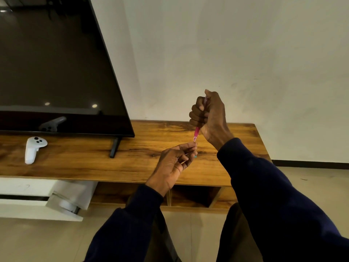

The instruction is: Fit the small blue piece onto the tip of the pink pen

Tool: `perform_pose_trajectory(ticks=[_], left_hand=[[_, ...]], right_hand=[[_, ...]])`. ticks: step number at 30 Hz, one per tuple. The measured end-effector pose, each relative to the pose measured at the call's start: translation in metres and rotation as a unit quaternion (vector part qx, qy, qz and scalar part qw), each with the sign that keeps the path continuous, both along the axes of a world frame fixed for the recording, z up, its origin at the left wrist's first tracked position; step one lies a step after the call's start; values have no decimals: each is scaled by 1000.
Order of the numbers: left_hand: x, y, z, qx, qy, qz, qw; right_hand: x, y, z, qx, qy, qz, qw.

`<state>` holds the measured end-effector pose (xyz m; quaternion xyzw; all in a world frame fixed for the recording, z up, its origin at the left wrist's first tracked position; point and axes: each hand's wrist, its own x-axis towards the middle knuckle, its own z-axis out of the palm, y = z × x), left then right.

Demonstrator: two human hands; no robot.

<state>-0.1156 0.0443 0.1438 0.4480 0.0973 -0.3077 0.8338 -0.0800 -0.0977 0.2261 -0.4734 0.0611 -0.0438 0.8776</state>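
Observation:
My right hand [208, 116] grips a pink pen [196, 132] in a fist, thumb on its top end, tip pointing down. Just below, my left hand [174, 163] pinches a thin rod, perhaps a pen refill [186, 154], between thumb and fingertips, its upper end close to the pen's tip. A small teal bit [195, 156] shows at the fingertips. Both hands hover above the wooden TV stand [143, 148]. Dark blue sleeves cover both arms.
A large dark TV [56, 72] stands on the left of the stand, one leg [114, 147] near its right corner. A white game controller [34, 149] lies at the left. Open shelves [194, 195] sit below; a white drawer unit [28, 197] is at lower left. Wall behind.

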Motion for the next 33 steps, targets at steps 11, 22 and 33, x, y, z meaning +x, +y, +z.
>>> perform_pose_trajectory(ticks=[11, 22, 33], left_hand=[[5, 2, -5, -10, 7, 3, 1000], [3, 3, -5, 16, 11, 15, 1000], [4, 3, -8, 9, 20, 12, 1000]], right_hand=[[7, 2, -6, 18, 24, -8, 1000], [9, -1, -14, 29, 32, -11, 999], [12, -2, -21, 35, 33, -11, 999]])
